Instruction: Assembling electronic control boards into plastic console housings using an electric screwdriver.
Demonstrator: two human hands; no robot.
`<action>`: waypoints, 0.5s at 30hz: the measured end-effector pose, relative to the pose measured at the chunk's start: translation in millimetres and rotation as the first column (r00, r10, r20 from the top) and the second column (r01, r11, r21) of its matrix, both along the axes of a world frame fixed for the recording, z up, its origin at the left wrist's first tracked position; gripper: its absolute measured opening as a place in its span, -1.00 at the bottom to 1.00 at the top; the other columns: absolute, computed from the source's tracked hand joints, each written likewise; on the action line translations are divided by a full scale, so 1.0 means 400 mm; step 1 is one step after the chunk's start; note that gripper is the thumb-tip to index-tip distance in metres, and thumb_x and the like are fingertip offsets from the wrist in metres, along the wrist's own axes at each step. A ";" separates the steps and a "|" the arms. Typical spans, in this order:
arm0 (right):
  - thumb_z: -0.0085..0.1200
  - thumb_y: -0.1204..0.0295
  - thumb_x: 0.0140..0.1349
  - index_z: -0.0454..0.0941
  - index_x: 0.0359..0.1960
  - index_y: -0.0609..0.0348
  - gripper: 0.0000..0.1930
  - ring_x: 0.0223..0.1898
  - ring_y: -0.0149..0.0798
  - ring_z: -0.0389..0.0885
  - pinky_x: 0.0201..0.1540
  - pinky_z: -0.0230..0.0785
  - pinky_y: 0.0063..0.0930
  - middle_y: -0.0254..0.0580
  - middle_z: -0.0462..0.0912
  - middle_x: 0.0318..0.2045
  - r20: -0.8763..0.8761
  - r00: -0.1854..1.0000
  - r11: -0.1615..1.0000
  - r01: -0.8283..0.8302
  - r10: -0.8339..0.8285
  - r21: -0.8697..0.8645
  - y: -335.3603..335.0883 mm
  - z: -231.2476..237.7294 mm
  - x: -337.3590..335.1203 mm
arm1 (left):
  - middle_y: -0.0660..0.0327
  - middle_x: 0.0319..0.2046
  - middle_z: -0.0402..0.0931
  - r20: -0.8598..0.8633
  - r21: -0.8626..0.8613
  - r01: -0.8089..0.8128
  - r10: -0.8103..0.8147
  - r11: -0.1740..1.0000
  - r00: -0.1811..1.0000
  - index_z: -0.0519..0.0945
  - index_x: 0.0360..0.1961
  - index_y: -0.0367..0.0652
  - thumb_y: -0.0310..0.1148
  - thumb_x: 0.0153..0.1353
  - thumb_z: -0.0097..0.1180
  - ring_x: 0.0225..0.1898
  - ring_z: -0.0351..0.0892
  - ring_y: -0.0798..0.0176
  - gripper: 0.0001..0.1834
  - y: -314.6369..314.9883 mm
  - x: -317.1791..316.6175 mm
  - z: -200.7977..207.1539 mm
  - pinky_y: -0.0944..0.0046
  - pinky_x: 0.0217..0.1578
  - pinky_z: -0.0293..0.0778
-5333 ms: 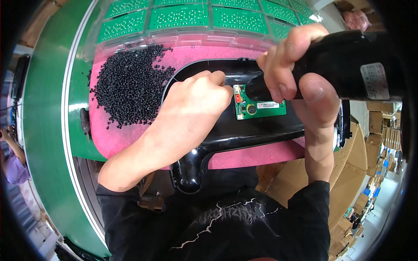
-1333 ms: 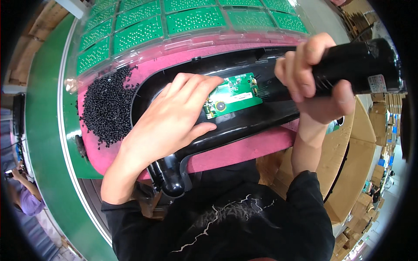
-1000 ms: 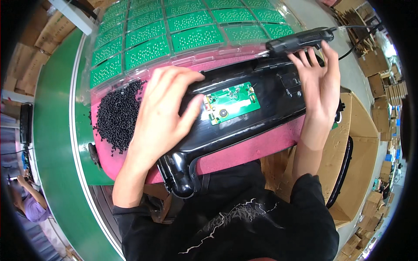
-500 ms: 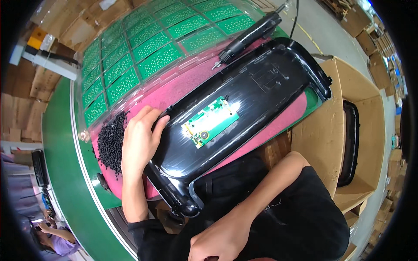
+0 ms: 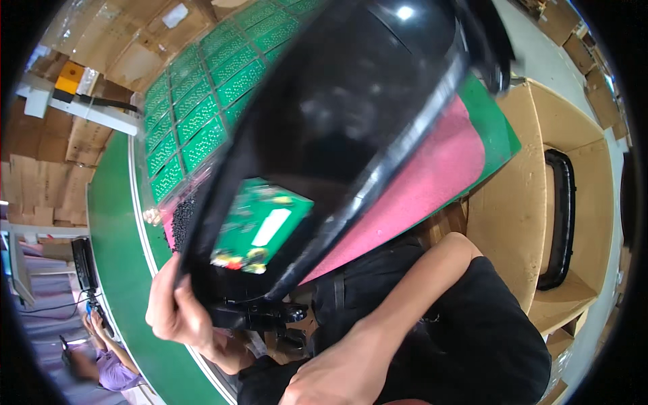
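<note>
My left hand (image 5: 174,312) grips the lower-left end of a long black plastic shell (image 5: 358,115), thumb on the near side and fingers round the edge. The shell is tilted, its far end raised toward the upper right, and blurred by motion. Inside its lower part sits a green circuit board (image 5: 250,233) with a white patch and yellow and red parts along one end. My right hand (image 5: 334,372) is low in front of my body, away from the shell; its fingers run out of the picture at the lower edge.
Behind the shell, a clear tray (image 5: 152,182) holds several green circuit boards. Small black pieces (image 5: 182,223) lie heaped beside it on a pink mat (image 5: 418,182). An open cardboard box (image 5: 506,209) at right contains another black part (image 5: 560,223). At far left a person (image 5: 115,368) sits.
My left hand has taken hold of the shell and lifted and tilted it. The circuit board now appears nearer that hand. The shell hides the electric screwdriver. My right hand has barely moved.
</note>
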State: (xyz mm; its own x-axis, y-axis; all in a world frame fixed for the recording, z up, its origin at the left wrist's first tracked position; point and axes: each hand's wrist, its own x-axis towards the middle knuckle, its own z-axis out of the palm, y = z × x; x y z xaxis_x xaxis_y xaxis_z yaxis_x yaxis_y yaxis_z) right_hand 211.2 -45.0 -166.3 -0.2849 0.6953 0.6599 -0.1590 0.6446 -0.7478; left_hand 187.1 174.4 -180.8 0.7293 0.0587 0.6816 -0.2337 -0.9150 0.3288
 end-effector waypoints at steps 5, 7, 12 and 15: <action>0.06 0.33 0.24 0.37 -0.47 0.43 -0.68 -0.43 0.23 0.47 -0.34 0.29 -0.04 0.27 0.44 -0.52 -0.263 0.965 0.959 0.066 0.009 0.276 0.049 -0.104 -0.095 | 0.07 -0.10 0.64 0.117 -0.833 -0.168 0.464 0.528 0.878 0.55 0.04 -0.42 -0.23 0.43 0.09 -0.15 0.64 0.22 -0.60 0.158 -0.089 -0.093 0.24 -0.09 0.59; 0.10 0.36 0.21 0.38 -0.47 0.45 -0.68 -0.41 0.24 0.48 -0.33 0.30 -0.03 0.31 0.46 -0.49 -0.194 0.961 0.975 -0.173 0.199 0.143 0.033 -0.093 -0.049 | -0.09 0.07 0.53 0.166 -0.951 0.069 0.312 0.301 0.935 0.47 0.15 -0.44 -0.31 0.35 0.10 0.00 0.61 0.00 -0.54 0.204 -0.120 -0.098 0.01 0.09 0.56; 0.11 0.34 0.21 0.43 -0.44 0.43 -0.70 -0.42 0.22 0.48 -0.33 0.32 -0.08 0.30 0.47 -0.50 -0.252 0.963 0.910 0.187 -0.096 0.369 0.091 -0.111 -0.096 | -0.08 0.02 0.57 0.163 -0.972 0.096 0.317 0.216 0.934 0.48 0.14 -0.43 -0.36 0.11 0.06 0.00 0.63 -0.05 -0.44 0.306 -0.232 -0.107 -0.03 0.11 0.55; 0.08 0.33 0.23 0.40 -0.47 0.41 -0.68 -0.45 0.22 0.46 -0.34 0.30 -0.06 0.28 0.46 -0.52 -0.459 0.863 0.954 -0.081 0.211 0.287 0.062 -0.073 -0.113 | -0.09 0.02 0.57 0.215 -0.976 0.211 0.222 0.042 0.951 0.51 0.02 -0.46 -0.41 0.17 0.06 0.02 0.61 -0.02 -0.58 0.399 -0.274 -0.081 0.13 -0.03 0.61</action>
State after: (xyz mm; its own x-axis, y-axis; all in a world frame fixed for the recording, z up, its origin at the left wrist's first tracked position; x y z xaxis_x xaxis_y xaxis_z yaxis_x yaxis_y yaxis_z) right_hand 166.0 -20.0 -195.4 0.0269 0.4644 0.8852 -0.5619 0.7394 -0.3708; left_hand 77.4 333.8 -213.4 0.5524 0.8282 0.0948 -0.4899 0.2305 0.8408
